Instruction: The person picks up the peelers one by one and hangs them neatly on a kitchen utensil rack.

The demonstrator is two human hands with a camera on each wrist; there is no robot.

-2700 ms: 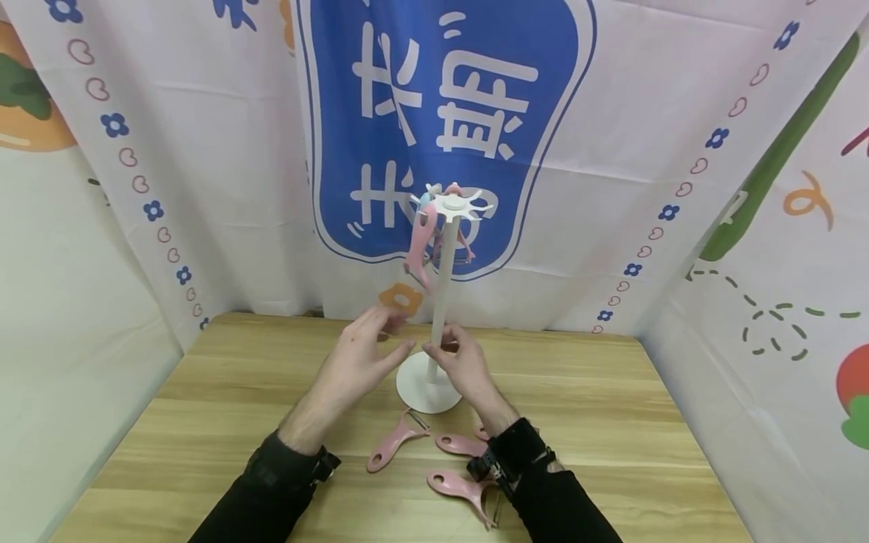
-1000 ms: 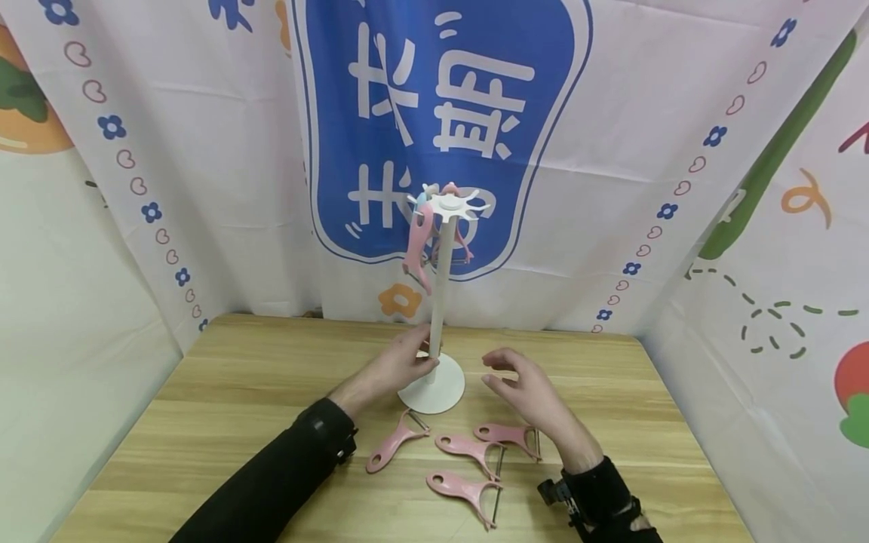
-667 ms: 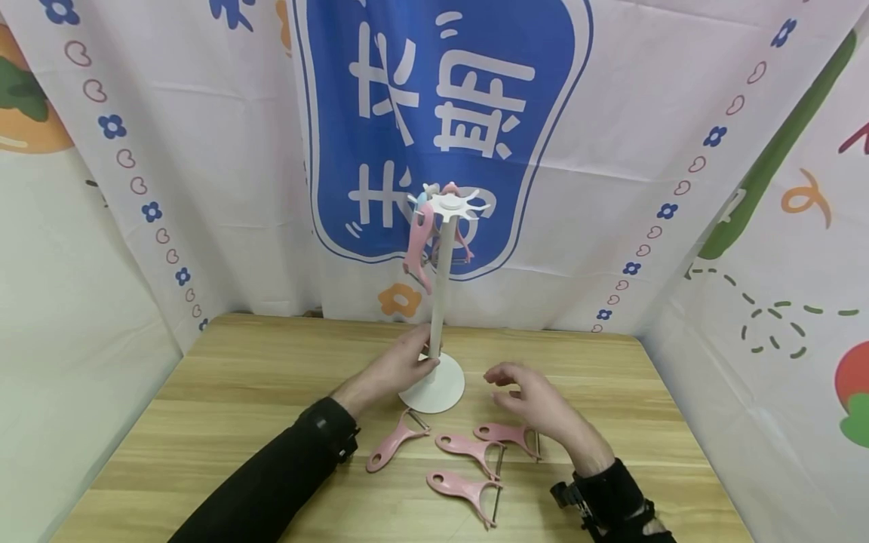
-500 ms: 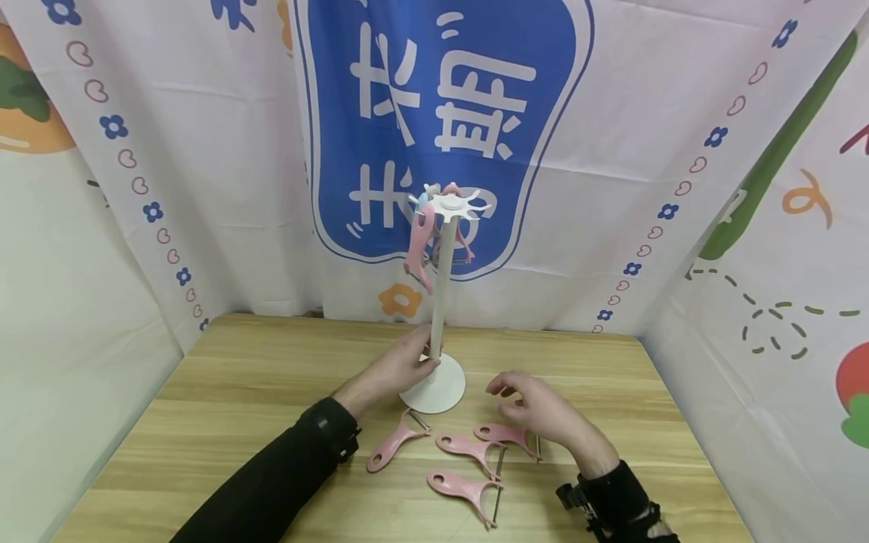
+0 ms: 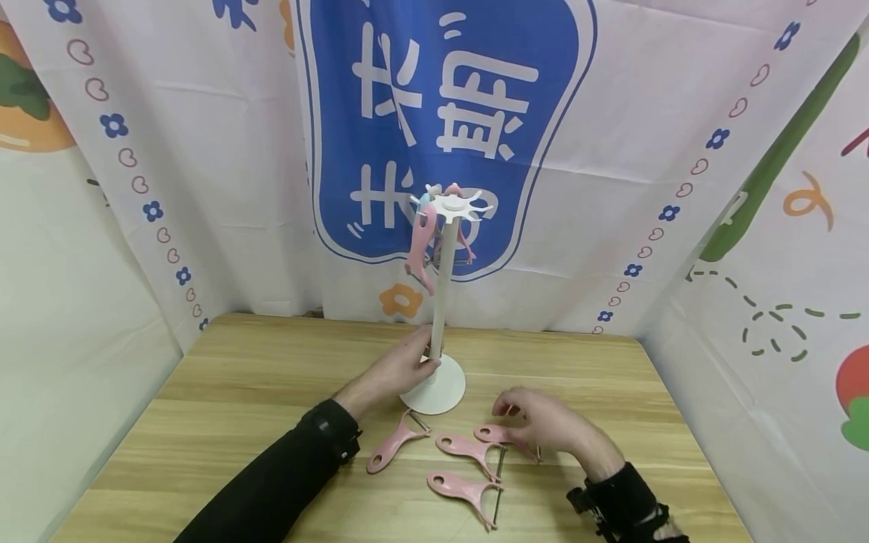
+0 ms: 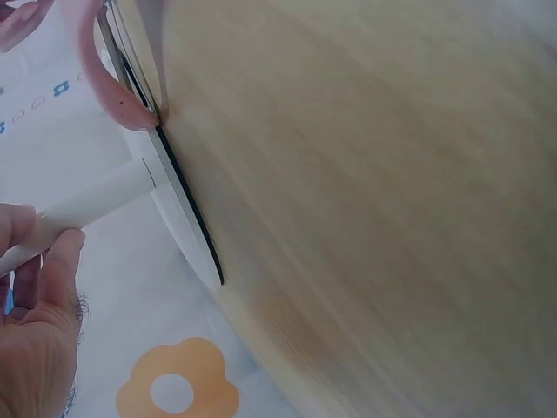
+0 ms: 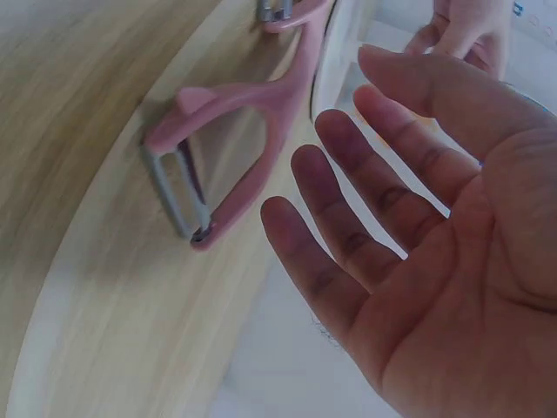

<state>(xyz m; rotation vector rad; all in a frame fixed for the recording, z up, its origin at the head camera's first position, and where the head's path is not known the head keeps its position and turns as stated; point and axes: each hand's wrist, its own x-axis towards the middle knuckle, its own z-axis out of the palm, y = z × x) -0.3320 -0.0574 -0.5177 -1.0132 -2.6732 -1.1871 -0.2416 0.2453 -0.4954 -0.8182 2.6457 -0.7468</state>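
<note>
My left hand (image 5: 399, 368) grips the white pole (image 5: 444, 290) of an upright stand, low down over its round base (image 5: 444, 392). In the left wrist view, thumb and fingers wrap that pole (image 6: 100, 193). Right of the base, my right hand (image 5: 553, 424) is over a pink peeler (image 5: 490, 432) and covers part of its head. The right wrist view has this hand's fingers (image 7: 335, 205) spread and relaxed beside a pink peeler (image 7: 280, 109), holding nothing. From the hooked top (image 5: 453, 204) of the stand hangs a pink peeler (image 5: 421, 240), with others partly hidden behind the pole.
More pink peelers lie on the wooden table: one (image 5: 388, 450) left of the base front, one (image 5: 463, 445) in the middle, and one (image 5: 451, 485) nearest me. A printed white curtain (image 5: 577, 249) hangs along the table's back edge.
The right hand has let go of the pole and moved right and toward me, down to the peeler. The left hand has come in to grip the pole and stays there.
</note>
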